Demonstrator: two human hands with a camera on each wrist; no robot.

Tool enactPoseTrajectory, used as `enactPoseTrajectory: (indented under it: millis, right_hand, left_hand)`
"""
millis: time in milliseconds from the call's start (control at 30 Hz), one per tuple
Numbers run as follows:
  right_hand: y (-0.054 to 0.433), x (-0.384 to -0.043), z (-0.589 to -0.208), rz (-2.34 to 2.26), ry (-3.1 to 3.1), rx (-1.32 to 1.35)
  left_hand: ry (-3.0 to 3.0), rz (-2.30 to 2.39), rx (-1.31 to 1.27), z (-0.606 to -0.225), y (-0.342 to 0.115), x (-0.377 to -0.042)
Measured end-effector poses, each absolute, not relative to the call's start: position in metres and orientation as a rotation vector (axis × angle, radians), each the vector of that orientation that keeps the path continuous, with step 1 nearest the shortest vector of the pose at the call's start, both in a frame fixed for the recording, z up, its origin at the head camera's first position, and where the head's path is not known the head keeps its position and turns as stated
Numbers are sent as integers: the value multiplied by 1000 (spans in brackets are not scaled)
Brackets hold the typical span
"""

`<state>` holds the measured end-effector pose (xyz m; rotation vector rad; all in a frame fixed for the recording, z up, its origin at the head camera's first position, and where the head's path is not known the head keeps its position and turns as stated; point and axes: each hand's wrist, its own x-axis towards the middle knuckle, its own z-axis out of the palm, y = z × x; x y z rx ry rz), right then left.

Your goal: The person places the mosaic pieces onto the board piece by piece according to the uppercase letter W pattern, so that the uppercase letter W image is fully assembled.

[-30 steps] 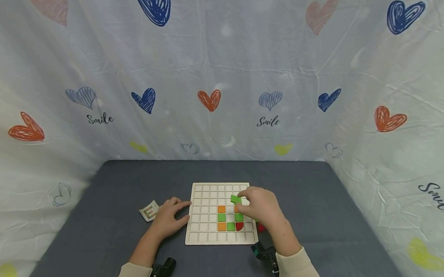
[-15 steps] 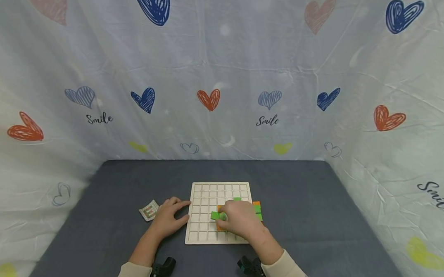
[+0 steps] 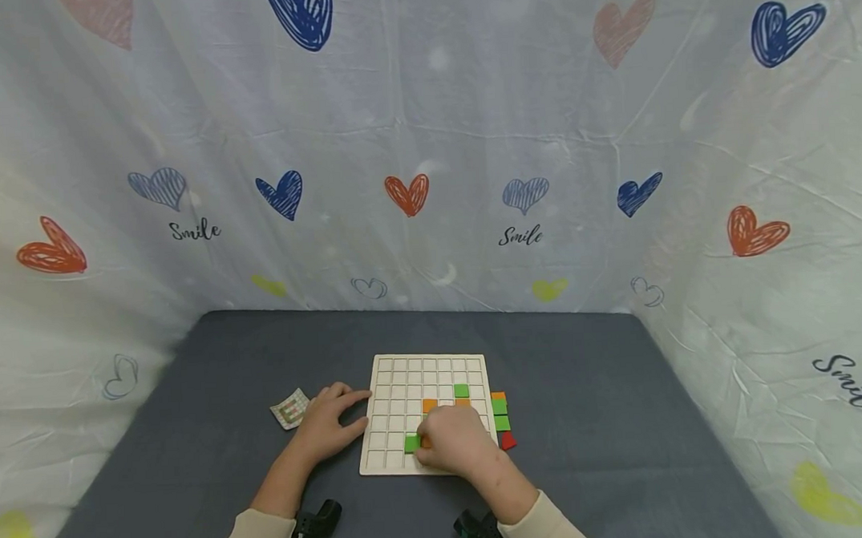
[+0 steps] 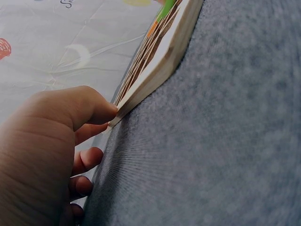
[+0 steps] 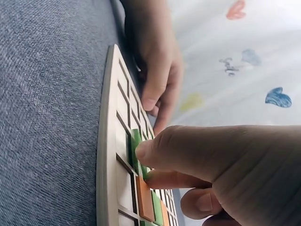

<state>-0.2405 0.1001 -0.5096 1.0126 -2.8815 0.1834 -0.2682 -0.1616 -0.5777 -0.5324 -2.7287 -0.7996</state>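
A pale wooden grid board (image 3: 396, 379) lies on the table, with green and orange tiles set in some cells. My left hand (image 3: 327, 422) rests at its left side, thumb and index finger spread and touching the edge; the left wrist view shows the thumb (image 4: 101, 110) against that edge. Over the lower part of the board, my right hand (image 3: 456, 440) pinches a green square tile (image 3: 411, 444) between thumb and index finger. In the right wrist view, this green tile (image 5: 135, 141) lies at a cell just beyond an orange tile (image 5: 145, 200). My right hand covers several cells.
Loose tiles lie along the board's right side: an orange one (image 3: 499, 395), green ones (image 3: 501, 423) and a red one (image 3: 507, 440). A small patterned card (image 3: 289, 410) lies left of the board, beside my left hand. A curtain with hearts (image 3: 406, 194) hangs behind the table.
A green tile now sits in the board's upper right part, where my right hand was. That hand has moved left and toward me with another green tile. My left hand stays put.
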Motion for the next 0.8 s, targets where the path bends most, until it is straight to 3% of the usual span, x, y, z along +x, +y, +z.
enactPoseTrajectory:
  millis: [800]
  right_hand:
    - [96,-239,-520,377,-2885,911]
  left_hand:
    - [-2700,-829,-527,-578,-160,-267]
